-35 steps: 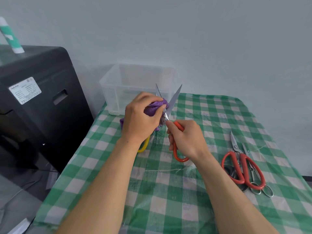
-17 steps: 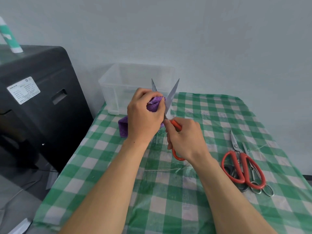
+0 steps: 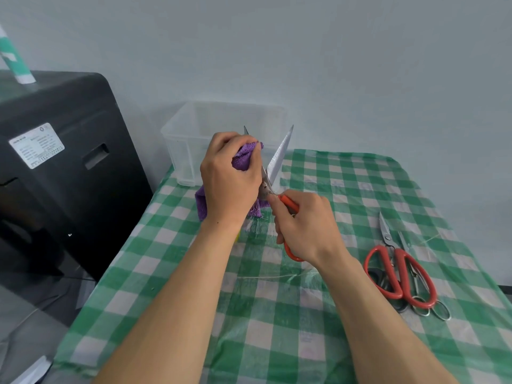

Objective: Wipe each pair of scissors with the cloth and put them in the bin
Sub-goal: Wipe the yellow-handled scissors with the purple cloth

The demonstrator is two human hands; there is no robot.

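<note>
I count two hands, the left hand (image 3: 231, 178) and the right hand (image 3: 304, 225); one purple cloth (image 3: 245, 159); one clear bin (image 3: 182, 151); one orange-handled pair of scissors (image 3: 278, 159); one red-handled pair (image 3: 399, 259); one all-metal pair (image 3: 404, 242); dark handles (image 3: 375, 275) beneath, number unclear to me; one black machine (image 3: 55, 176).

We see green-and-white checked tablecloth (image 3: 277, 328), creased, under clear plastic film. Left of it, we note black machine (image 3: 61, 206), white label (image 3: 36, 145) beside recessed handle (image 3: 96, 156). Striped green-and-white tube (image 3: 15, 62) on top. Pale wall (image 3: 332, 65) behind.
</note>
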